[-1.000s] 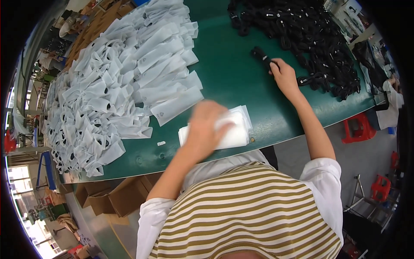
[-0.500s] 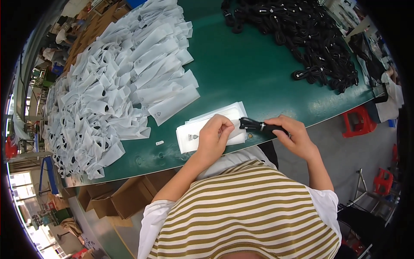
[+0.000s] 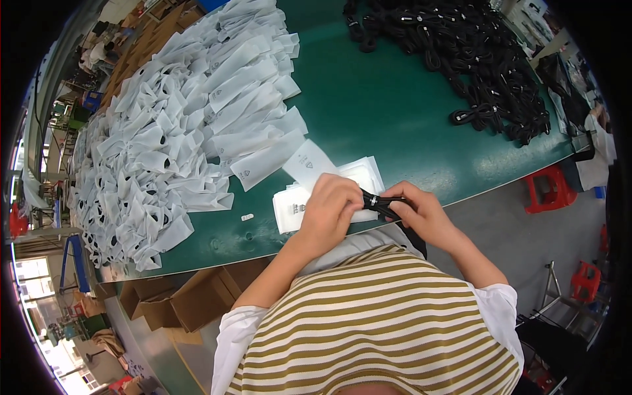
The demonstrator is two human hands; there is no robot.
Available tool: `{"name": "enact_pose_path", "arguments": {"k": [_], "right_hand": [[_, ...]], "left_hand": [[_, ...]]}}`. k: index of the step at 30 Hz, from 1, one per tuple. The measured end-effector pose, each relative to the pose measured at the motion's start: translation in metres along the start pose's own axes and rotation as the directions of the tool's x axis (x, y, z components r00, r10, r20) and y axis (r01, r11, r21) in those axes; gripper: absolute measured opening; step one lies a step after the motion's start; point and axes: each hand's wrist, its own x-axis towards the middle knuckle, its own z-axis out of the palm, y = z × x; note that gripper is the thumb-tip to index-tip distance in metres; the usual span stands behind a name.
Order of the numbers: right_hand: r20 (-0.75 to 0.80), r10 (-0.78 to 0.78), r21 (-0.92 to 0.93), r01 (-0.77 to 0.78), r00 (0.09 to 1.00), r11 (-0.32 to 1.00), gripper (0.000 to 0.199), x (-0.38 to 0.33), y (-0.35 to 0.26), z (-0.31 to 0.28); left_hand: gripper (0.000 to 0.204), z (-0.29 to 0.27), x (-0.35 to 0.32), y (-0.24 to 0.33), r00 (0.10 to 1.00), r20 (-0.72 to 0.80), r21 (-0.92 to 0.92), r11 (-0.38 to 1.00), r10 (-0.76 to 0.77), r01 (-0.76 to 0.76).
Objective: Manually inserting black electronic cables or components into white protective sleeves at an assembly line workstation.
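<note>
While the right hand point(image 3: 421, 210) pinches the right-hand end of a coiled black cable bundle point(image 3: 380, 205) between thumb and fingers, the left hand point(image 3: 329, 212) closes its fingers on a translucent white bag point(image 3: 308, 162) and meets the bundle's opposite end. The bundle lies between the two hands, at the near edge of the green table point(image 3: 375, 118), beside the right end of a stack of flat white bags point(image 3: 287, 217). The held bag extends from the left hand up and to the left, its printed end toward the pile of white bags point(image 3: 151, 158) on the left side of the table; several bags in that pile show black at their ends. The left fingers cover the bag's mouth, so how far the bundle has entered, if at all, cannot be told. On the far right of the table lies a pile of black cable bundles point(image 3: 454, 49). The step in hand appears to be insertion of the bundle into the bag. The next move calls for holding the mouth open with the left fingers, keeping the bundle aligned with the bag, and pushing it leftward with the right hand without snagging the thin film.
</note>
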Motion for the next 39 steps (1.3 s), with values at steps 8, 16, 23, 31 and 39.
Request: {"name": "enact_pose_path", "arguments": {"k": [8, 16, 23, 31, 39], "right_hand": [[0.106, 0.181, 0.592, -0.208, 0.978, 0.779, 0.020, 0.006, 0.003, -0.006], [0.274, -0.775, -0.667, 0.693, 0.570, 0.273, 0.030, 0.010, 0.003, 0.022], [-0.084, -0.810, -0.428, 0.713, 0.581, 0.556, 0.039, 0.044, -0.003, 0.041], [0.160, -0.826, -0.437, 0.789, 0.540, 0.431, 0.031, 0.067, -0.053, 0.063], [0.121, -0.699, -0.343, 0.690, 0.705, 0.637, 0.023, 0.080, -0.034, 0.070]], "left_hand": [[0.015, -0.007, 0.004, 0.007, 1.000, -0.022, 0.001, 1.000, 0.012, -0.012], [0.011, -0.014, 0.004, 0.007, 0.978, -0.099, -0.040, 0.982, -0.186, 0.183], [0.008, -0.026, 0.014, 0.014, 0.959, -0.162, -0.157, 0.966, -0.231, 0.206], [0.005, -0.051, 0.016, 0.009, 0.883, -0.210, -0.549, 0.798, -0.419, 0.248], [0.009, -0.049, 0.005, -0.001, 0.895, -0.156, -0.526, 0.802, -0.419, 0.283]]}}
